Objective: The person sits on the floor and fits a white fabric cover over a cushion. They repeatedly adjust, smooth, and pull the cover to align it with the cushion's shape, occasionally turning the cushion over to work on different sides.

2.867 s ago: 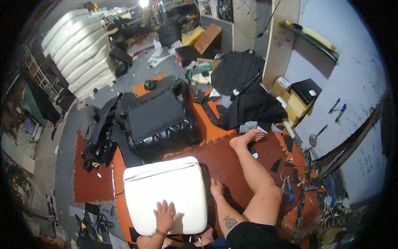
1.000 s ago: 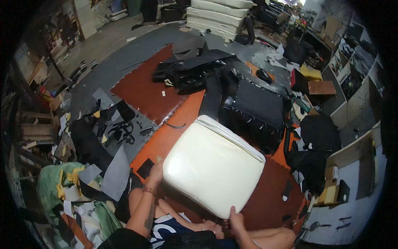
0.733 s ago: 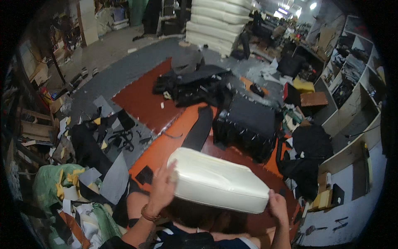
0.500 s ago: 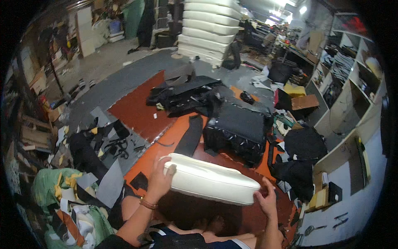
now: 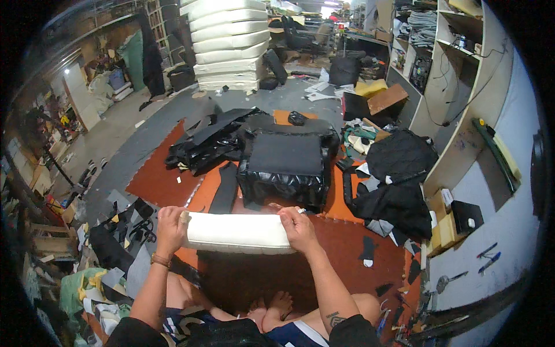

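A white seat cushion (image 5: 238, 234) with a piped edge is held up level over my crossed legs, its long narrow side toward me. My left hand (image 5: 171, 228) is closed on its left end. At the right end my right hand (image 5: 298, 228) grips it, with the thumb on the near side. Just beyond the cushion stands a black shiny block-shaped piece (image 5: 283, 159) with a flat matt top. A dark grey strip (image 5: 224, 188) lies on the orange mat to its left.
Black sheeting (image 5: 214, 139) is heaped behind and left. Black quilted fabric (image 5: 399, 168) lies to the right, below a white shelf unit (image 5: 457, 104). A tall stack of white cushions (image 5: 228, 43) stands at the back. Scraps and a green sack (image 5: 72, 289) crowd the left.
The cushion has swung from a slant to level and shifted left. My right hand, with fingers spread at its corner before, now grips its right end. The view has turned to the right.
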A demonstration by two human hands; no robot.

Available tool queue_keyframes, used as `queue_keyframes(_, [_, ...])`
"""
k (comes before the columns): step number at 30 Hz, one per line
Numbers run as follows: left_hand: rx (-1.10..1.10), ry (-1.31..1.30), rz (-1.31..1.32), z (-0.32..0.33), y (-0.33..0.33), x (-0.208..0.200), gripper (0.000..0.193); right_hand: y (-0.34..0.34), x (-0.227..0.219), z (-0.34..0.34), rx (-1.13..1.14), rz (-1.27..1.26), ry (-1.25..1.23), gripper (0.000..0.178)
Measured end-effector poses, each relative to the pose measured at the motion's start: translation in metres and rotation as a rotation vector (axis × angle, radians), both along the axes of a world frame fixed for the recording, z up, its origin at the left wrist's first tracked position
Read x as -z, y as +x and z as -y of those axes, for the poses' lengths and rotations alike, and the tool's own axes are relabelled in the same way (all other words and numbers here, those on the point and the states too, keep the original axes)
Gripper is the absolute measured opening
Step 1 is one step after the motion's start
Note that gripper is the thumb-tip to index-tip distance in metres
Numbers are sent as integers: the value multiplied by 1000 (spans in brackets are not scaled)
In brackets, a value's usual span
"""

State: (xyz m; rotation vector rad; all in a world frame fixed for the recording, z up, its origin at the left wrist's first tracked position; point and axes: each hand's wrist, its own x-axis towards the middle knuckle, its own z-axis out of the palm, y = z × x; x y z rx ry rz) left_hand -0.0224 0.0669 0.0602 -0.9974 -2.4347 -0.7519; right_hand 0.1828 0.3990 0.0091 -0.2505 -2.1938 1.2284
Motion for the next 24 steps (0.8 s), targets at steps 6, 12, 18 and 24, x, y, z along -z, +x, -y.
queue_keyframes(6, [-70, -24, 29, -6, 6, -3, 29, -23, -16, -28, -201, 318, 118, 50])
queue_keyframes(12, [-313, -54, 48, -8, 13, 7, 39, -6, -7, -30, -384, 383, -57, 53])
queue_keyframes(18, [-142, 95, 32, 14, 73, 15, 14, 48, -43, -34, -715, 587, 147, 46])
queue_keyframes(24, [-312, 62, 81, 91, 168, 97, 25, 79, -159, -7, -216, -197, 336, 66])
